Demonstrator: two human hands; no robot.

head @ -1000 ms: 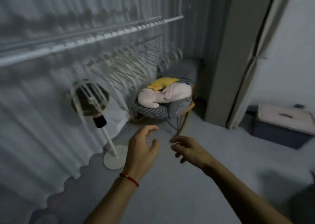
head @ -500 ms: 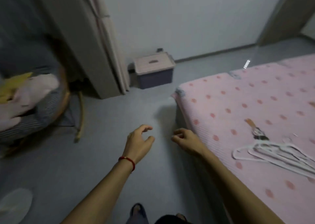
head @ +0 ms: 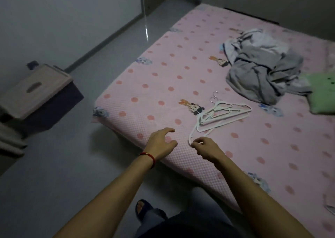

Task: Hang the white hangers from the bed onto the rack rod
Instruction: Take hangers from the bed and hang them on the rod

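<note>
Several white hangers point(head: 223, 113) lie in a loose pile on the pink dotted bed point(head: 163, 78), their metal hooks pointing away from me. My right hand point(head: 206, 148) hovers at the near end of the lowest hanger, fingers loosely curled, fingertips right beside its white loop; no grip shows. My left hand point(head: 161, 143), with a red band at the wrist, hangs over the bed's near edge with fingers spread and lightly bent, holding nothing. The rack rod is out of view.
A heap of grey and white clothes point(head: 261, 69) and a green cushion point(head: 322, 94) lie further back on the bed. A lidded storage box point(head: 36, 91) stands on the floor at the left by the wall. My foot in a slipper point(head: 143, 208) is below.
My view has swung from the rack and chair round to the bed. Both hands have moved forward over the bed's edge, the right one arriving at the hangers.
</note>
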